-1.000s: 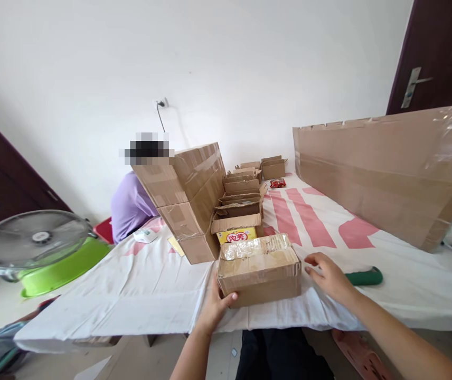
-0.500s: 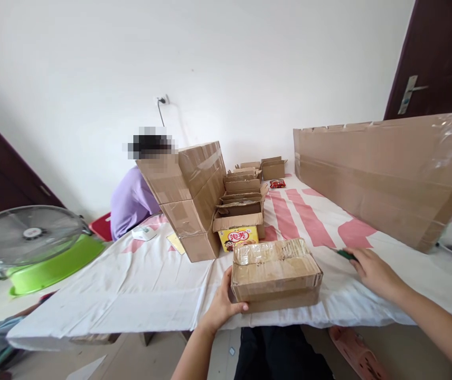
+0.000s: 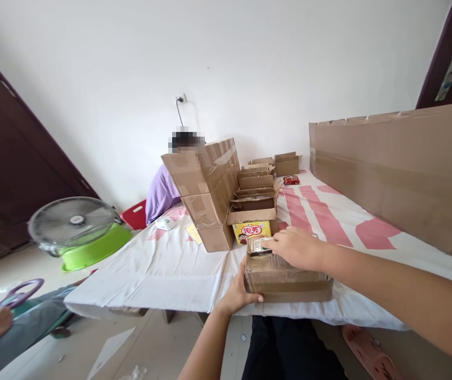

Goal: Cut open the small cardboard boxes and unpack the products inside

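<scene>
A taped cardboard box [image 3: 293,287] sits at the table's front edge before me, with clear tape across its top. My left hand [image 3: 238,290] grips its left side, thumb along the front face and fingers round the corner. Over the top of the box lies my right hand [image 3: 299,247], fingers closed round a small green-handled knife. Only a bit of the knife shows near the box's upper left, so whether its blade touches the tape is hidden. Just behind stands an open carton with a yellow printed box [image 3: 252,231] at its front.
Stacked sealed cartons [image 3: 214,203] stand left of a row of open cartons [image 3: 255,182]. A red packet [image 3: 291,180] lies beyond. One long cardboard panel [image 3: 400,169] borders the right. A person in purple [image 3: 162,192] sits behind the stack; a fan [image 3: 77,221] is at left.
My right hand has moved left with the knife, from the cloth beside the box onto the box's top. My left hand keeps its hold. The view has swung left.
</scene>
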Motion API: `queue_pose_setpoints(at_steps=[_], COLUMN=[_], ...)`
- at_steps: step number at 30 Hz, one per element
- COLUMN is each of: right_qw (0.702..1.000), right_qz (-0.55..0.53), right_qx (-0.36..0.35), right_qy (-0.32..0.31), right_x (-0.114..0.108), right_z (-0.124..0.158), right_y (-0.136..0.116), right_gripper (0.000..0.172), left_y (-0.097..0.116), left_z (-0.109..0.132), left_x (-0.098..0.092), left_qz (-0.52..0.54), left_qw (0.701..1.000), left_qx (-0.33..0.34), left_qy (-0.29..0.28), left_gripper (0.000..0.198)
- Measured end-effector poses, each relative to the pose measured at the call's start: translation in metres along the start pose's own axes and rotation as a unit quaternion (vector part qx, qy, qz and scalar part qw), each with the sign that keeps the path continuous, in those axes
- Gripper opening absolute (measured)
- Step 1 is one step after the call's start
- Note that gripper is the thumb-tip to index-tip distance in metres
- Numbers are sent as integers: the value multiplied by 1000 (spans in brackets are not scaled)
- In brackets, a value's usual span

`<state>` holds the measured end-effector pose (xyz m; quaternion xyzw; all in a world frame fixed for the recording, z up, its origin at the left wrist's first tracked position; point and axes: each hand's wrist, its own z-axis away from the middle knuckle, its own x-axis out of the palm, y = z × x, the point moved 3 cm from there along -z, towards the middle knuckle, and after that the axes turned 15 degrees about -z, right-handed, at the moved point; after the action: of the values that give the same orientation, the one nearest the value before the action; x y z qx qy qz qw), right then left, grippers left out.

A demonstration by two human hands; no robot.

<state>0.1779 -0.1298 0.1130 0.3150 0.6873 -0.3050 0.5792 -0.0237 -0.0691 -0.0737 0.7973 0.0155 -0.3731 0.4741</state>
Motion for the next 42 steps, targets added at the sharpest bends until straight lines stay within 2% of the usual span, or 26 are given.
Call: queue_pose_setpoints(at_steps=[3, 7, 11, 15, 19, 22, 28, 33, 36, 38, 42], right_qw=[1000, 998, 995, 991, 990, 989, 987, 989, 989, 989, 985], right_qz=[17, 36, 95, 131, 137, 148, 159, 144, 143, 144, 158], right_qx=[11, 31, 14, -7, -18, -15, 3, 13, 8, 14, 55], right_qy=[-22, -42, 0, 21, 11, 6, 0, -19, -16, -10, -29], right_x=[-2, -9, -17, -14, -4, -1, -13, -14, -15, -19, -28], right_z=[3, 31, 53, 51, 41, 42, 59, 59, 60, 65, 81], right_y=[4, 24, 38, 33, 22, 23, 33, 29, 29, 33, 47], right_gripper=[35, 38, 48, 45, 34, 35, 38, 38, 38, 41, 34], left_y=[-4, -4, 1, 4, 8, 11, 4, 1, 4, 6, 7], left_z=[0, -1, -1, 0, 0, 1, 1, -1, -2, -1, 0], left_x=[0, -1, -1, -1, -2, -3, -1, -1, -2, -2, -3], left_qz=[3, -18, -26, -22, -27, -24, -27, -15, -17, -19, -20], left_qw=[1000, 1000, 1000, 1000, 1000, 1000, 999, 1000, 1000, 1000, 1000], left_qx=[-3, -14, -18, -19, -14, -7, -25, -4, -16, -21, -18], left_qy=[4, 2, 1, 3, 6, 5, 5, 8, 3, 1, 5], left_gripper=[130, 133, 132, 131, 130, 129, 129, 127, 127, 126, 125])
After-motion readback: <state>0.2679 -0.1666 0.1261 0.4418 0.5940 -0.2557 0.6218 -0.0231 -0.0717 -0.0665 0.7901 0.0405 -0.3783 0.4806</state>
